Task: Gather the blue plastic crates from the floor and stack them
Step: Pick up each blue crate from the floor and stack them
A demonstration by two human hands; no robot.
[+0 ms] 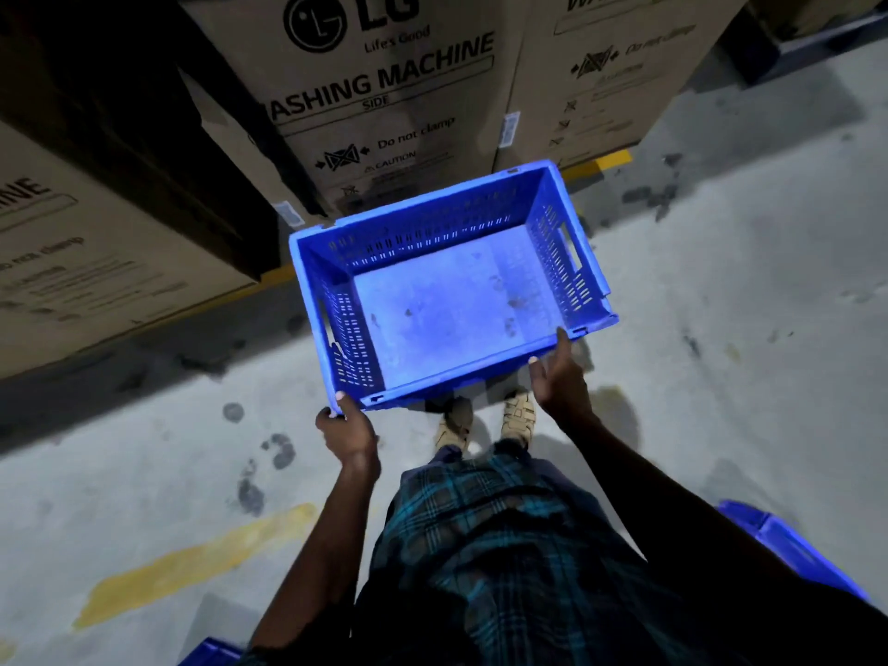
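Holding it up off the grey concrete floor (721, 329), the person has one blue crate (447, 290) out in front, open side up and empty, tipped a little so the right end sits farther away than the left. The left hand (347, 432) is clamped on the near-left corner, thumb hooked over the rim. The right hand (560, 377) looks looser, fingers spread with their tips touching the near rim toward the right corner; whether it really grips, hard to say! The slotted walls and a handle cut-out show on the right end. Below the crate, two feet in tan sandals (516, 415) stand on the floor, under a dark plaid garment (495, 545). Beyond the crate, tall cardboard cartons (375, 88) printed "LG" and "WASHING MACHINE" line the far side. A second blue crate (788, 545) peeks in near right, and a sliver of more blue plastic (211, 653) at the near-left edge. Worn yellow floor paint (202, 564) streaks the near left.
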